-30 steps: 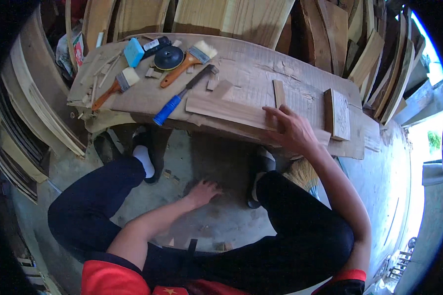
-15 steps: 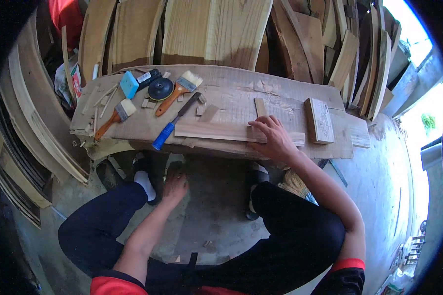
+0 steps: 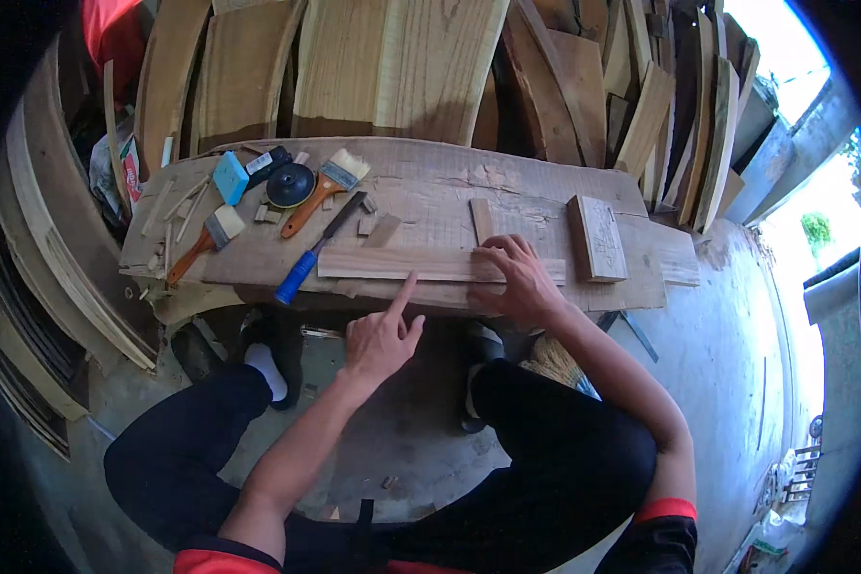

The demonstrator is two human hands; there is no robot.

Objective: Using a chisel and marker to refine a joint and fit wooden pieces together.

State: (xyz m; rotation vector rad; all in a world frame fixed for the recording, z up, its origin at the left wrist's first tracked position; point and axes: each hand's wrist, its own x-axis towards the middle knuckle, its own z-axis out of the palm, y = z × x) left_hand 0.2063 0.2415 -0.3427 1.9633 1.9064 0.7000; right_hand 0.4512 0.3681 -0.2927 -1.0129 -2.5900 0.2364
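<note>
A long pale wooden strip (image 3: 383,263) lies along the near edge of a rough plank bench (image 3: 430,182). My right hand (image 3: 528,287) rests over the strip's right part, fingers at its far edge and thumb on the near side, gripping it. My left hand (image 3: 379,342) is empty, its index finger stretched up to the strip's near edge and its thumb apart. Left of the strip lies a chisel (image 3: 299,275) with a blue handle. A short wooden slat (image 3: 481,220) sits behind the strip, and a wooden block (image 3: 598,239) stands to the right.
Two paintbrushes (image 3: 311,206) (image 3: 201,247), a round black sanding pad (image 3: 290,185), a light-blue block (image 3: 230,179) and thin wood scraps (image 3: 184,199) crowd the bench's left. Tall boards (image 3: 392,67) lean behind it. Curved boards (image 3: 57,230) stand at the left.
My left hand has risen from below the bench to the strip's near edge, index finger extended. My right hand stays on the strip. The whole view has shifted slightly.
</note>
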